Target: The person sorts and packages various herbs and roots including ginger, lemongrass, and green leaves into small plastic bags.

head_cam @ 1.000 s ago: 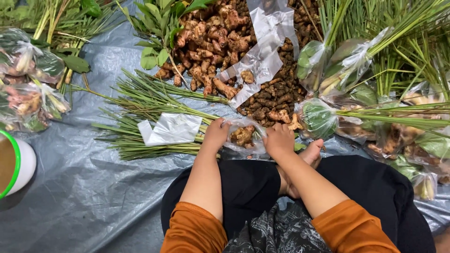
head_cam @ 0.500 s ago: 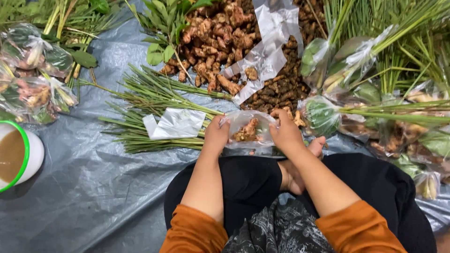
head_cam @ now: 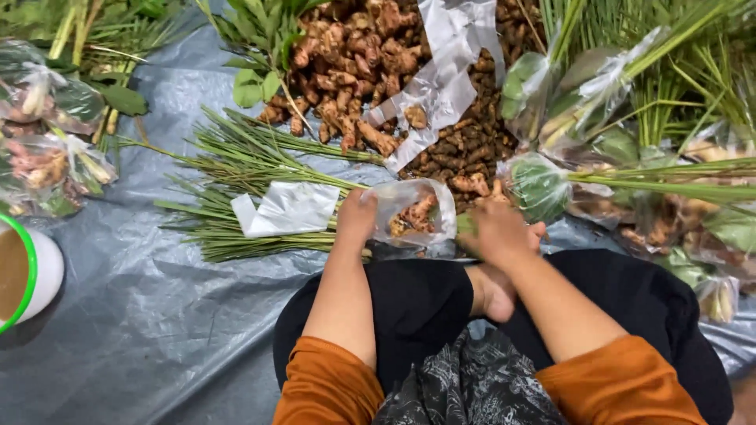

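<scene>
Compared with a second ago, the small clear plastic bag of knobbly brown roots (head_cam: 411, 211) sits higher and more upright in front of the person's lap, and the right hand (head_cam: 494, 230) has shifted from the bag's right edge to something green just beside it. The left hand (head_cam: 356, 216) hasn't let go: its fingers are pinched together on the bag's left rim. The right hand's fingers are curled shut, but on what exactly I can't tell, they're tucked under.

Left of the bag, a flat empty clear bag (head_cam: 287, 209) lies on a bundle of long green stalks (head_cam: 236, 189). Behind the bag is a big heap of brown ginger-like roots (head_cam: 354, 71) with a crumpled plastic sheet (head_cam: 445, 86) across it. Right of the bag, filled bags of greens (head_cam: 543, 185) crowd in close. Everything rests on a grey plastic tarp (head_cam: 142, 315), with a white green-rimmed bucket (head_cam: 27, 275) far left of the bag.
</scene>
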